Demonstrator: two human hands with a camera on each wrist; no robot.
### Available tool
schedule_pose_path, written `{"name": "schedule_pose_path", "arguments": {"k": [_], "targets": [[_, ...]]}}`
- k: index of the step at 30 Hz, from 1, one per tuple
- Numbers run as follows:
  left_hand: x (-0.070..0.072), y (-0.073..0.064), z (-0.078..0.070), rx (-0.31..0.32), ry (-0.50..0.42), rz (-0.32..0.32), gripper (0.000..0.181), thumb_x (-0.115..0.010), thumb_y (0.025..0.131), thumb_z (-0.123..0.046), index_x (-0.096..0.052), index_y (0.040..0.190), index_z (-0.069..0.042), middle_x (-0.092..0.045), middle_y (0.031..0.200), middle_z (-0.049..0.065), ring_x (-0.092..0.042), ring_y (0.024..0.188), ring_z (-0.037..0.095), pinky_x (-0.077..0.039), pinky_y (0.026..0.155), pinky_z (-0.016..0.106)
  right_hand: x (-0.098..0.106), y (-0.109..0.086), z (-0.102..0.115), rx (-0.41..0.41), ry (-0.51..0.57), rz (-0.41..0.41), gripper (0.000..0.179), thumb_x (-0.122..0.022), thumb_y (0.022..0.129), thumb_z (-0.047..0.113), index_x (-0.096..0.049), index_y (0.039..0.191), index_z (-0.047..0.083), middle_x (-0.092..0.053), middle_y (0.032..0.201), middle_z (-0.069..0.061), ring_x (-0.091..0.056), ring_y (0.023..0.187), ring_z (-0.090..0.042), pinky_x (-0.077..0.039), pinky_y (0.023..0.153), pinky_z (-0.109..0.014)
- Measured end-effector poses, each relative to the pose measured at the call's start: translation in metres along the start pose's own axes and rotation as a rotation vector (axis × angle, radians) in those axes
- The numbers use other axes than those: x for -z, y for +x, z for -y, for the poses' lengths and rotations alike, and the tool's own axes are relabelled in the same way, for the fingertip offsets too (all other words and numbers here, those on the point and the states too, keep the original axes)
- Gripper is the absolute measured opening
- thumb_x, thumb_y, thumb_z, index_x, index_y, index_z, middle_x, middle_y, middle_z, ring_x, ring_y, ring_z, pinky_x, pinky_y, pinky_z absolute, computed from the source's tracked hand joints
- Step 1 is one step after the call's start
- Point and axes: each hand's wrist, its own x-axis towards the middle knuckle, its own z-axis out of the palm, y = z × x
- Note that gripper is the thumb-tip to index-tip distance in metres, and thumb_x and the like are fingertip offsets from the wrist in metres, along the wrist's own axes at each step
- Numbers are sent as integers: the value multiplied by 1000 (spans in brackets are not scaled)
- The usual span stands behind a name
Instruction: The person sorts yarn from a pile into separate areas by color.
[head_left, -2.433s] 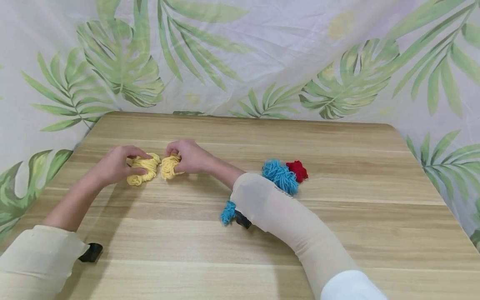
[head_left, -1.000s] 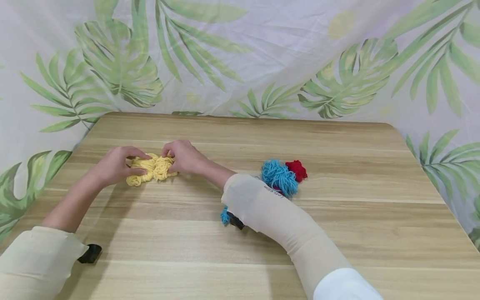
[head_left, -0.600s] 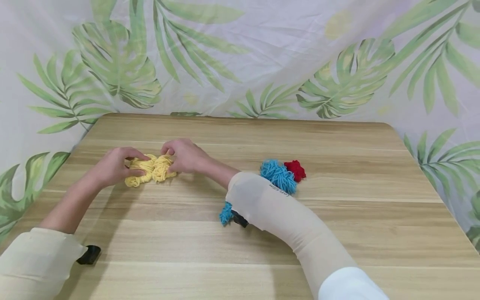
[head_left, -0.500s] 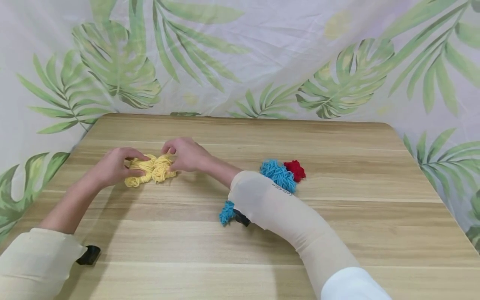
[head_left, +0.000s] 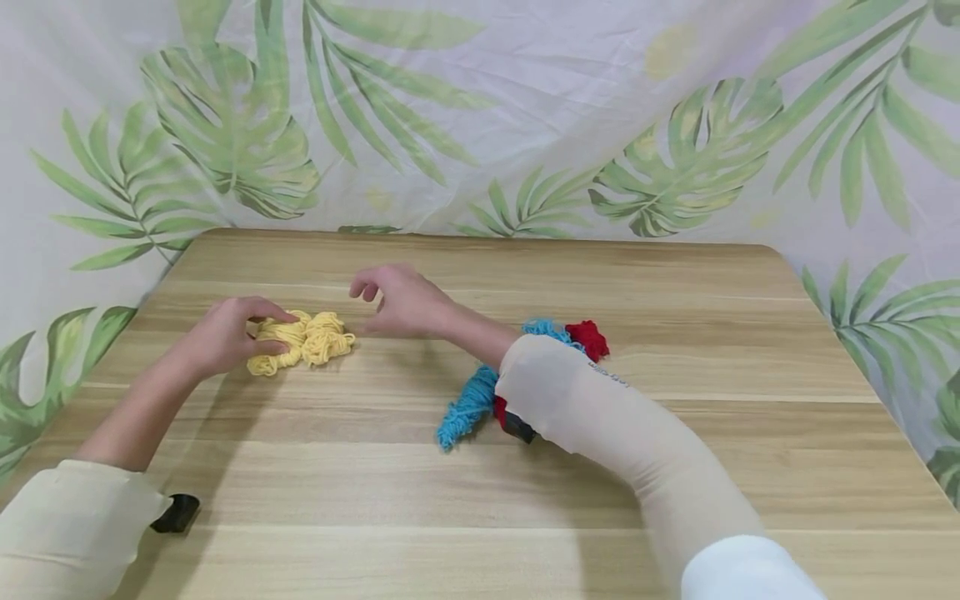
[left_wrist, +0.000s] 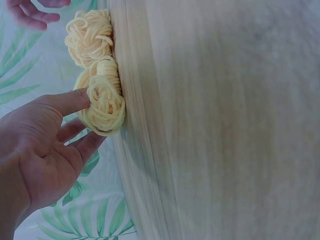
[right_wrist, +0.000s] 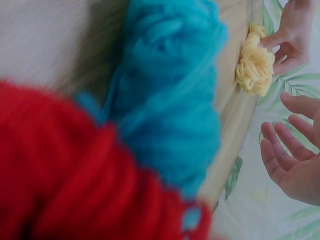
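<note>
I am seeing the right hand withdrawing, loose-fingered and empty. The right yellow skein is lying free on the table; the left hand is pinching the left yellow skein touching it.

Matt stringy yellow yarn, smooth wood-grain table

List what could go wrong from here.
Snag: the black wrist unit at the right sleeve looks close to the red yarn and blue yarn; moving that arm might drag them.

Tangle: the left hand holds one yellow bundle, which touches the second yellow bundle; loose loops could catch, so lifting one may pull both.
</note>
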Motion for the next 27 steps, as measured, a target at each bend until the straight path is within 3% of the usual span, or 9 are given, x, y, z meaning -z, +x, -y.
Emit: {"name": "schedule_pose_path", "arguments": {"k": [12, 27], "targets": [[-5, 0, 4, -74, 17, -61, 35, -86, 80, 2, -74, 113, 7, -71, 114, 31, -67, 103, 49, -53, 84, 63, 19, -23, -24, 30, 34, 7, 41, -77, 91, 4, -66, 131, -1, -67, 125, -19, -70, 100, -24, -55, 87, -24], [-2, 0, 2, -34, 13, -14, 37, -85, 83, -1, -73, 117, 8, -69, 118, 31, -64, 107, 50, -50, 88, 64, 34, -55, -43, 8, 24, 17, 42, -78, 92, 9, -66, 130, 0, -67, 128, -20, -70, 105, -28, -55, 93, -29]]}}
